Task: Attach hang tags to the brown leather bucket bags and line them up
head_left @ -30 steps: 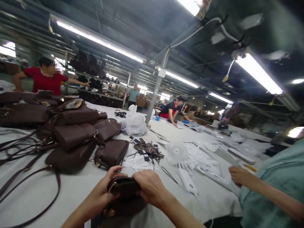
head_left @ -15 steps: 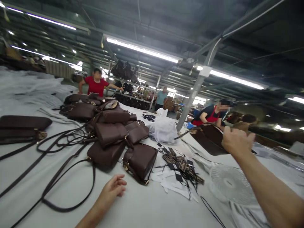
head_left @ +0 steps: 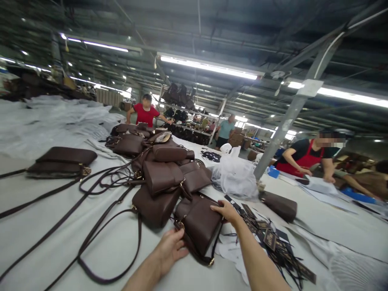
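Note:
A dark brown leather handbag (head_left: 200,222) lies on the white table, at the near end of a pile of similar bags (head_left: 163,176). My left hand (head_left: 171,248) grips its near left edge by the gold strap hardware, thumb on top and the other fingers partly under the side. On the far right edge my right hand (head_left: 227,212) has its thumb over the leather, its other fingers partly hidden. The bag's strap (head_left: 197,252) runs along its near side. Right of my right hand is a heap of black and gold hang tags (head_left: 269,238) on cords.
Another brown bag (head_left: 280,206) lies right of the clear plastic bags (head_left: 233,176). One more bag (head_left: 60,161) is at left, with long straps (head_left: 106,279) looping across the table. A white fan (head_left: 357,266) sits at lower right. A co-worker in a red apron (head_left: 303,159) works beyond the metal post (head_left: 281,129).
My right hand has let go of the dark brown bag raised at right and moved left onto the handbag. My left hand has moved forward onto it. The view has swung left.

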The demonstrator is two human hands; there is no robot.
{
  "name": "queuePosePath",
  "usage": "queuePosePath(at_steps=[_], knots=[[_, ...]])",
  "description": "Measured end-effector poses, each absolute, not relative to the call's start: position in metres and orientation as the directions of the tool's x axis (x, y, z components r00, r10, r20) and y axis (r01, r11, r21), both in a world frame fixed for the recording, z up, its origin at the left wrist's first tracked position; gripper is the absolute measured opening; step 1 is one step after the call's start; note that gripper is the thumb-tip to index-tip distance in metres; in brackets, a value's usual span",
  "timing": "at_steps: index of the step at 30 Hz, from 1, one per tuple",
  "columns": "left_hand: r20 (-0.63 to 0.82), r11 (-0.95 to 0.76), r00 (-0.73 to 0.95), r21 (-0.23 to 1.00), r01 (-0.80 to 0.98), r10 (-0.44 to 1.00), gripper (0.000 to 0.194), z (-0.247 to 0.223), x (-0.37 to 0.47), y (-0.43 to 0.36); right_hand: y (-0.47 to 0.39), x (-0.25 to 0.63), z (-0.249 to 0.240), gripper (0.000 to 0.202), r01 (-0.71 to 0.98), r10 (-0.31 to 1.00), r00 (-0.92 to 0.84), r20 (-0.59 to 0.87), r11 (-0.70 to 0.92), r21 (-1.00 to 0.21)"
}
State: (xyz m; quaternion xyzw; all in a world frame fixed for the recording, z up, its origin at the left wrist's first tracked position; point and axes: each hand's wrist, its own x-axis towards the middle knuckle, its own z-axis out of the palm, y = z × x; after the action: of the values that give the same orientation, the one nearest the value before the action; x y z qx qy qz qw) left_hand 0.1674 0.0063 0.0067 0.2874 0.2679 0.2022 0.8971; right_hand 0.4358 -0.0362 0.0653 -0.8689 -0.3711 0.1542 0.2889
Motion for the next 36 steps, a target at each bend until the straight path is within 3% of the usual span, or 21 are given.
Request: queuePosePath(at_steps=[4,7,9,13,16,21,24,27,29,32,34,36], knots=[[-0.312,0.646,0.636,0.653,-0.395,0.706,0.048,0.014,0.197,-0.009,-0.078,0.421,0.069,0.028,0.615,0.809,0.587,0.040,-0.413,-0.672],[-0.114,0.423,0.586,0.801,-0.424,0.802,0.058,0.021,0.190,-0.032,-0.123,0.390,0.064,0.027,0.621,0.833,0.532,0.149,-0.264,-0.738],[-0.012,0.253,0.560,0.900,-0.356,0.828,0.054,0.029,0.172,-0.050,-0.151,0.362,0.054,0.028,0.570,0.816,0.538,0.212,-0.166,-0.805],[0.121,0.001,0.639,0.982,-0.188,0.760,0.030,0.046,0.120,-0.082,-0.195,0.303,0.037,0.033,0.420,0.748,0.626,0.220,-0.087,-0.903],[0.182,-0.087,0.736,0.982,-0.166,0.653,0.023,0.057,0.083,-0.089,-0.222,0.268,0.044,0.036,0.377,0.800,0.577,0.163,-0.084,-0.922],[0.146,-0.077,0.727,0.989,-0.127,0.671,0.021,0.067,0.048,-0.067,-0.265,0.245,0.089,0.028,0.493,0.904,0.418,0.090,-0.142,-0.859],[0.097,0.013,0.810,0.992,-0.128,0.578,0.029,0.070,0.034,-0.056,-0.278,0.244,0.105,0.027,0.534,0.861,0.486,0.148,-0.158,-0.831],[0.079,0.028,0.837,0.993,-0.112,0.541,0.030,0.070,0.022,-0.051,-0.278,0.237,0.107,0.045,0.566,0.780,0.577,0.244,-0.166,-0.807],[0.083,0.016,0.829,0.994,-0.110,0.553,0.030,0.070,0.016,-0.047,-0.276,0.230,0.103,0.050,0.589,0.798,0.543,0.261,-0.140,-0.796],[0.090,0.011,0.813,0.993,-0.117,0.575,0.035,0.069,0.012,-0.036,-0.273,0.233,0.093,0.029,0.550,0.844,0.496,0.205,-0.122,-0.826],[0.095,-0.008,0.800,0.994,-0.112,0.593,0.039,0.067,0.011,-0.026,-0.272,0.252,0.084,0.029,0.509,0.814,0.565,0.136,-0.213,-0.834],[0.104,-0.036,0.782,0.994,-0.104,0.614,0.048,0.060,0.011,-0.018,-0.272,0.284,0.072,0.032,0.539,0.738,0.670,0.085,-0.404,-0.740]])
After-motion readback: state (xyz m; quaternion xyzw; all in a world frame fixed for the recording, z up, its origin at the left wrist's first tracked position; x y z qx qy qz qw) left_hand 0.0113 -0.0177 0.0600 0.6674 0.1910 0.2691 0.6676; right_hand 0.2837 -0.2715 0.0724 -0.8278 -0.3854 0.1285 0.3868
